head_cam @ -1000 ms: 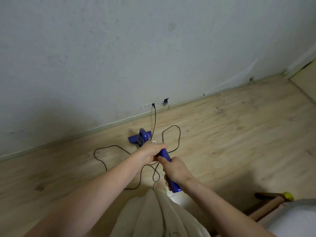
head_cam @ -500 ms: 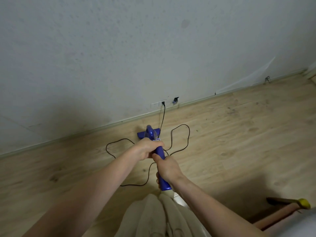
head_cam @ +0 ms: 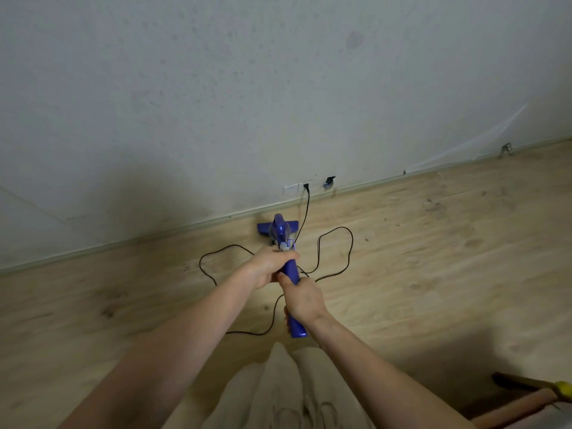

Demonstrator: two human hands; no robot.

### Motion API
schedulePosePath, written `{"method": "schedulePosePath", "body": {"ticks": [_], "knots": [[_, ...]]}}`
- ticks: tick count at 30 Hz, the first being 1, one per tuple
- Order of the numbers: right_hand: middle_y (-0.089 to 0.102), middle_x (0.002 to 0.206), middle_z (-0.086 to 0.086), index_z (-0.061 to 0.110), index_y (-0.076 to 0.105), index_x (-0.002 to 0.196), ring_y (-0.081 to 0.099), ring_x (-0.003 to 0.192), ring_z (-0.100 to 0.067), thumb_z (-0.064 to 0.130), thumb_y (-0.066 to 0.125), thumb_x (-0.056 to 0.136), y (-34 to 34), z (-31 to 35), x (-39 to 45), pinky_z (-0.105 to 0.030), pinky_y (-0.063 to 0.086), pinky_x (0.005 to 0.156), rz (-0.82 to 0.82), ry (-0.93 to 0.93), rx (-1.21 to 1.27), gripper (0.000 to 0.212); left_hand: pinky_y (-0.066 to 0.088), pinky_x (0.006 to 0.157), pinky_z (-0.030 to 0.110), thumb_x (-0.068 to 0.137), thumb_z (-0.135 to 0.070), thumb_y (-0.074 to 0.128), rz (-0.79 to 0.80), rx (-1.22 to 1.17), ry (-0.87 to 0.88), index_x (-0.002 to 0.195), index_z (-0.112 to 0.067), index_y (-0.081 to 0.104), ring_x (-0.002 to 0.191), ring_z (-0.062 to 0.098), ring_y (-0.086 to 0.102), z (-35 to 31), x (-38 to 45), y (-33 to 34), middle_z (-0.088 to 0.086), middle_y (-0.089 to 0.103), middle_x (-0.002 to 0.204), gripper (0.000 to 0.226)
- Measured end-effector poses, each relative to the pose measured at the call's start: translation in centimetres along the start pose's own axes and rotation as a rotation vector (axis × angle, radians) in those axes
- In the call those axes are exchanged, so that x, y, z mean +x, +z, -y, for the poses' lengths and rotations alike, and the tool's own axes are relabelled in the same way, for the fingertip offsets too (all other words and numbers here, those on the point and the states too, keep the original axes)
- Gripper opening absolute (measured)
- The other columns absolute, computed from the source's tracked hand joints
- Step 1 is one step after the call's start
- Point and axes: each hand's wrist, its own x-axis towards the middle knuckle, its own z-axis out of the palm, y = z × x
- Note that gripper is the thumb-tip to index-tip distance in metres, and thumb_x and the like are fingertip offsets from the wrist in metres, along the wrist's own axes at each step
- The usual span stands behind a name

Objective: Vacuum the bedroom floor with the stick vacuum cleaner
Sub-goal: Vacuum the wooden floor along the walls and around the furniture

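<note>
A blue stick vacuum cleaner [head_cam: 280, 232] stands on the wooden floor [head_cam: 433, 258], its flat head close to the skirting board. My left hand [head_cam: 267, 266] grips the upper part of the blue handle. Just below it, my right hand [head_cam: 301, 300] grips the handle's lower end, whose tip [head_cam: 297, 331] sticks out beneath my palm. The black power cord [head_cam: 335, 252] runs from a wall socket [head_cam: 306, 187] down to the floor and lies there in loose loops on both sides of the vacuum.
A grey-white wall [head_cam: 278, 88] fills the upper half of the view. At the bottom right a brown wooden piece with a yellow tip [head_cam: 560, 388] juts in. My light trousers [head_cam: 288, 394] show at the bottom middle.
The vacuum head has moved forward, nearer the skirting board. The view has swung left, so the wall socket and the brown piece at the bottom right sit further right.
</note>
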Motion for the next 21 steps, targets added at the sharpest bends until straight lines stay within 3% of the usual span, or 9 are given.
{"method": "schedulePosePath", "body": {"ticks": [4,10,12,15,18,21], "knots": [[0.059,0.072,-0.009,0.018,0.048,0.069,0.061,0.071,-0.033,0.043,0.052,0.09,-1.7,0.6,2.8,-0.049,0.057,0.076,0.028,-0.028,-0.085,0.033,0.055,0.054,0.024,0.088,-0.015,0.066,-0.023,-0.067,0.004,0.112,0.001,0.059,0.063,0.017,0.066,-1.7,1.4,1.0,0.012,0.066,0.079,0.03],[0.054,0.065,0.0,0.017,0.048,0.07,0.051,0.055,-0.014,0.035,0.053,0.096,-9.2,1.3,6.7,-0.024,0.042,0.053,0.133,-0.088,-0.221,0.032,0.053,0.047,0.023,0.092,-0.009,0.06,-0.081,-0.196,-0.041,0.097,-0.002,0.055,0.052,0.014,0.062,-4.8,3.5,6.4,0.013,0.06,0.076,0.011],[0.054,0.065,-0.003,0.015,0.049,0.069,0.051,0.052,-0.016,0.036,0.053,0.095,-12.5,1.8,8.3,-0.025,0.041,0.049,0.169,-0.093,-0.254,0.034,0.057,0.06,0.029,0.092,-0.008,0.06,-0.122,-0.245,-0.036,0.095,-0.001,0.054,0.061,0.02,0.063,-6.5,4.5,8.9,0.017,0.059,0.08,0.009],[0.057,0.069,-0.009,0.012,0.051,0.074,0.053,0.053,-0.021,0.039,0.052,0.095,-16.8,2.9,10.4,-0.032,0.045,0.054,0.2,-0.064,-0.282,0.034,0.055,0.077,0.04,0.085,-0.011,0.065,-0.158,-0.216,-0.009,0.106,0.002,0.055,0.082,0.029,0.062,-8.9,6.7,12.2,0.02,0.061,0.093,0.027],[0.055,0.066,-0.009,0.01,0.049,0.073,0.053,0.051,-0.022,0.039,0.051,0.096,-20.0,4.1,12.1,-0.033,0.046,0.053,0.203,-0.054,-0.298,0.037,0.056,0.069,0.037,0.084,-0.012,0.064,-0.204,-0.205,-0.001,0.093,-0.003,0.056,0.084,0.028,0.062,-10.9,8.6,14.5,0.016,0.062,0.09,0.016],[0.055,0.063,-0.009,0.008,0.048,0.074,0.052,0.044,-0.021,0.039,0.05,0.097,-21.7,4.6,12.8,-0.03,0.046,0.047,0.218,-0.045,-0.294,0.038,0.053,0.06,0.03,0.084,-0.015,0.066,-0.239,-0.2,-0.014,0.093,-0.005,0.055,0.082,0.024,0.063,-12.0,9.5,15.8,0.014,0.063,0.092,0.017]]}}
